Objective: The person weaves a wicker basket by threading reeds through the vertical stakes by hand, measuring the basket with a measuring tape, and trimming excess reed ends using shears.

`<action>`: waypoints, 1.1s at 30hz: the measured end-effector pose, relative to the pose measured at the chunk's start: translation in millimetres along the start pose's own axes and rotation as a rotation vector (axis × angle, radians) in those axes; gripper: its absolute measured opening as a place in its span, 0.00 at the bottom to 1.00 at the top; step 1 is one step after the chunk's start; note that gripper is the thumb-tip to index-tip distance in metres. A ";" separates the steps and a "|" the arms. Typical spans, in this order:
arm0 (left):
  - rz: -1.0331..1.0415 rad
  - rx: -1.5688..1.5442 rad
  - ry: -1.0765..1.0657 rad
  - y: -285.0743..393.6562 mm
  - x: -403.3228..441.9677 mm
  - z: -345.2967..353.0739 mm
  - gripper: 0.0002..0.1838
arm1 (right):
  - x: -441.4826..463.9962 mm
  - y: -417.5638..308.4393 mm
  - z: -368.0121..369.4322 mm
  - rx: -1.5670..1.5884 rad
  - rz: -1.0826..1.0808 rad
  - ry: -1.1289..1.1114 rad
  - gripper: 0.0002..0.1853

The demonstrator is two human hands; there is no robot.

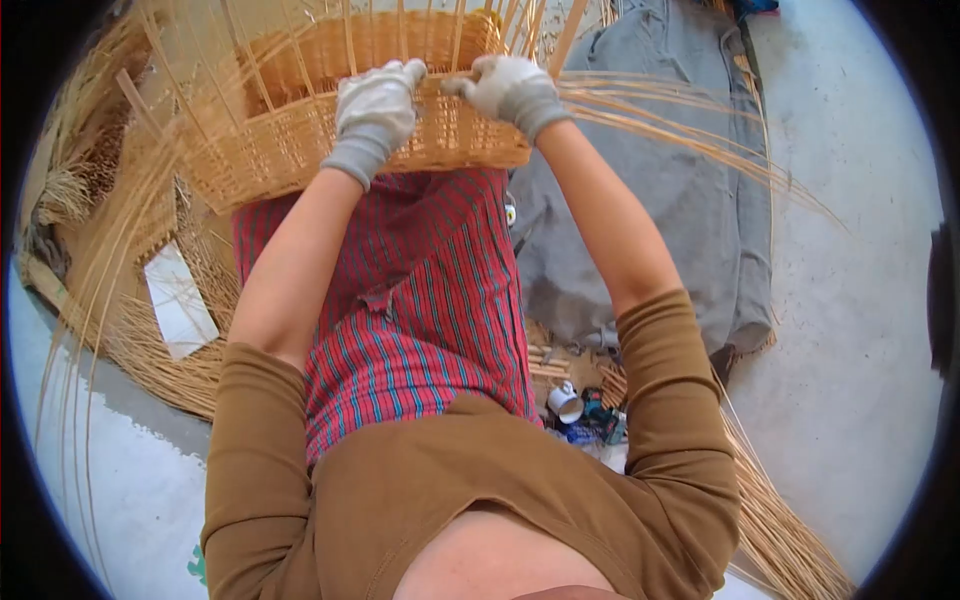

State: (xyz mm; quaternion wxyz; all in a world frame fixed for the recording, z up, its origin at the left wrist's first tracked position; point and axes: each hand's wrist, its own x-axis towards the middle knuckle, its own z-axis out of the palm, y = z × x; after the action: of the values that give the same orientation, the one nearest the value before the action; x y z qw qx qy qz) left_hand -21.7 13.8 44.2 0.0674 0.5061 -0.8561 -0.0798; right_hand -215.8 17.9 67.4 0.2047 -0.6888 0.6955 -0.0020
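Observation:
A half-woven wicker basket [270, 150] rests across the lap, its near wall toward me and bare upright stakes standing along its rim. My left hand [378, 105], in a white and grey work glove, is closed over the near rim around its middle. Just to the right, my gloved right hand [510, 90] grips the same rim with thumb and fingers curled together. What exactly lies under its fingertips is partly hidden. Long loose wicker strands [680, 125] fan out to the right from beside the right wrist, and more strands [110, 250] trail from the basket's left end.
A red striped cloth [420, 300] covers the lap. Grey fabric [640, 200] is spread on the right. Bundles of wicker rods lie at left [160, 350] and lower right [790, 530]. A white mug [565, 403] and a dark green tool [603, 412] sit beside my right hip.

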 end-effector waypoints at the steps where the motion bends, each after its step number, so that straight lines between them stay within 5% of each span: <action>1: -0.032 0.048 0.015 3.6 -3.5 1.0 0.22 | 0.9 -1.7 -1.5 -0.051 0.002 -0.010 0.38; 3: -0.082 0.096 0.061 13.1 -16.2 3.7 0.21 | 3.8 2.7 8.0 -0.117 0.007 -0.060 0.37; 6: -0.040 0.112 0.210 21.8 -33.6 11.0 0.20 | -15.6 11.2 21.0 -0.173 -0.055 0.165 0.36; 10: 0.035 0.175 0.144 15.5 -35.5 10.6 0.31 | -32.7 3.4 37.5 -0.128 0.067 0.262 0.35; 12: 0.084 0.113 0.188 -4.2 -33.5 1.1 0.33 | -41.0 14.1 52.6 -0.081 -0.110 0.527 0.23; 13: 0.243 -0.176 0.331 -21.9 -31.2 -7.6 0.33 | -46.1 20.2 52.3 -0.071 -0.113 0.565 0.23; 14: 0.408 -0.468 0.458 -38.6 -29.9 -18.3 0.33 | -51.5 28.5 49.9 0.290 -0.230 0.661 0.17; 15: 0.348 -0.403 0.562 -51.7 -41.5 -54.3 0.30 | -51.4 39.5 47.3 0.650 -0.358 0.738 0.13; 17: 0.314 -0.450 0.851 -126.9 -34.9 -88.3 0.24 | -44.9 76.6 47.3 0.677 -0.308 0.939 0.13; 18: 0.195 -0.169 1.066 -173.1 -32.4 -103.2 0.22 | -44.7 81.5 31.0 0.673 -0.240 1.047 0.12; 20: -0.176 0.260 1.009 -217.1 -39.6 -155.9 0.21 | -32.0 73.7 -13.5 0.669 -0.170 1.169 0.10; 22: -0.328 0.404 0.941 -258.1 -19.8 -170.1 0.19 | -7.1 62.7 -55.9 0.447 -0.196 1.485 0.12; 24: -0.155 0.162 0.735 -311.6 3.7 -163.4 0.18 | 19.7 52.8 -78.7 0.231 -0.011 1.385 0.17; 25: -0.230 0.093 0.723 -326.7 11.0 -150.8 0.18 | 30.1 53.4 -82.9 0.229 0.008 1.410 0.17; 27: -0.282 0.014 0.706 -330.2 18.4 -145.1 0.18 | 48.3 61.0 -85.7 0.158 0.236 1.082 0.19; 33: -0.411 -0.037 0.669 -304.9 1.1 -155.1 0.15 | 51.5 76.9 -78.9 0.034 0.162 1.213 0.14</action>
State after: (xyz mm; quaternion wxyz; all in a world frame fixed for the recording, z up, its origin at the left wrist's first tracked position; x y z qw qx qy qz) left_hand 269.2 -142.6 133.5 0.3343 0.6639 -0.6661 0.0622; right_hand -310.5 -49.5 103.3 -0.2175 -0.5063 0.7382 -0.3891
